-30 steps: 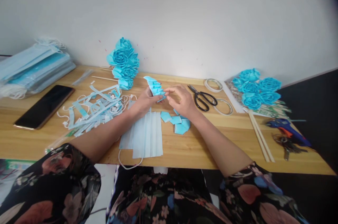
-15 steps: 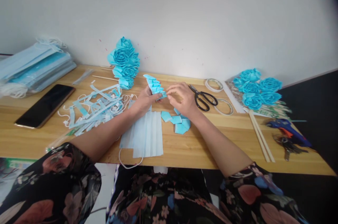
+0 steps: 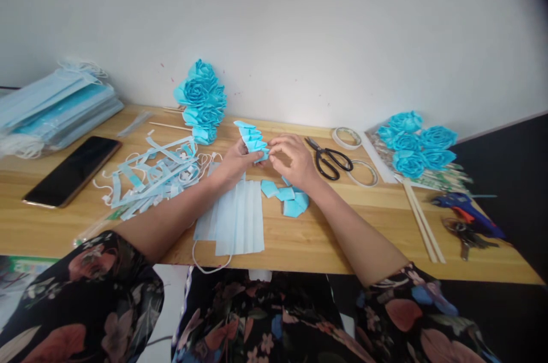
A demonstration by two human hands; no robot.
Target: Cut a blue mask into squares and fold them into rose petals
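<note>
A wooden table (image 3: pixel 317 249) spans the view, and both bare forearms reach in over its near edge from floral sleeves (image 3: pixel 103 294). The left forearm (image 3: pixel 166 214) slants up toward the right and the right forearm (image 3: pixel 355 226) up toward the left, so that the wrists converge near the middle of the table. A heap of mask trimmings and ear loops (image 3: pixel 145 180) lies beyond the left forearm. Flat pleated face masks (image 3: pixel 240 220) lie partly under the left wrist, one white ear loop hanging over the table's edge.

The left hand (image 3: pixel 233 163) is raised above the masks' far end, its thumb pressed down on a folded blue strip (image 3: pixel 252 139) and its other fingers mostly hidden behind it. The right hand (image 3: pixel 294 160) faces it, knuckles up, wrist bent inward, index finger and thumb curved toward each other at the strip's right end; whether their tips pinch the strip or only rest beside it, I cannot tell. The strip itself is held up between the hands, its stepped folds running toward the upper left. Black-handled scissors (image 3: pixel 329 158) lie just beyond the right hand, and small cut blue pieces (image 3: pixel 295 204) lie below it.
</note>
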